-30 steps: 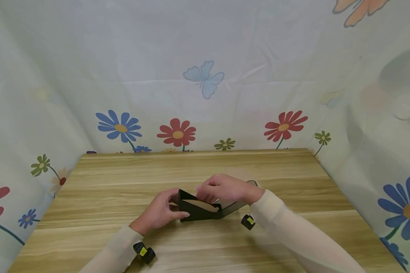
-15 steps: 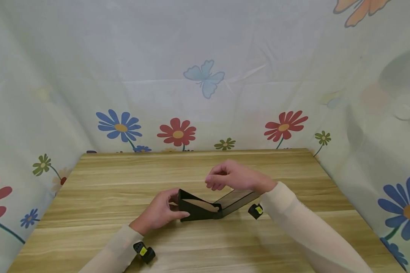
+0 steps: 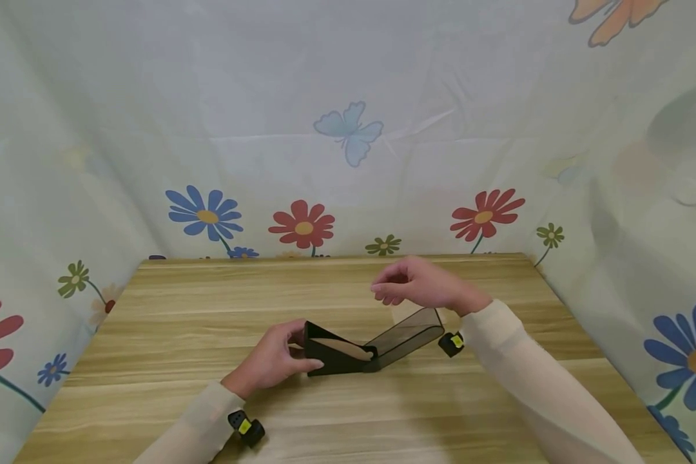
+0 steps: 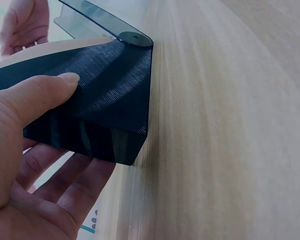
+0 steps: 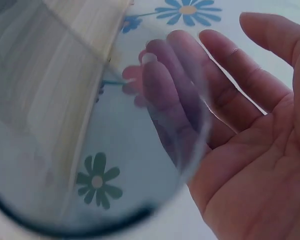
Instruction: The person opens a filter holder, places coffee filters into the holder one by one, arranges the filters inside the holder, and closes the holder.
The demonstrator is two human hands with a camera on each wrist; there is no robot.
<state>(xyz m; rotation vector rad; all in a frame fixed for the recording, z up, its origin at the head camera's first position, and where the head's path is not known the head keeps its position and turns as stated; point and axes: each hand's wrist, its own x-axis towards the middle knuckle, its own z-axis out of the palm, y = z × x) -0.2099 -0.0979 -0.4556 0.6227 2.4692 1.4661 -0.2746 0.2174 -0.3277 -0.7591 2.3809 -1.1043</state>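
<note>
A black wedge-shaped coffee filter case (image 3: 336, 359) has its smoky see-through lid (image 3: 408, 335) swung open to the right. Inside shows the curved edge of beige filter papers (image 3: 342, 348). My left hand (image 3: 275, 357) grips the wide end of the case; in the left wrist view the thumb (image 4: 55, 92) presses the ribbed face and the fingers lie beneath. Above and behind the lid hovers my right hand (image 3: 417, 283), apart from it, fingers loosely curled. The right wrist view shows the right palm (image 5: 255, 165) bare, partly seen through the lid.
The case sits on a wood-grain table (image 3: 238, 290). A pale flat piece (image 3: 402, 312) lies behind the lid. A curtain (image 3: 255, 129) printed with flowers and butterflies hangs along the back and sides. Small black cameras (image 3: 452, 344) are worn at both wrists.
My right hand has come out of the case's mouth and moved up and right, past the lid, with nothing visible in it. The left hand and the case have stayed put.
</note>
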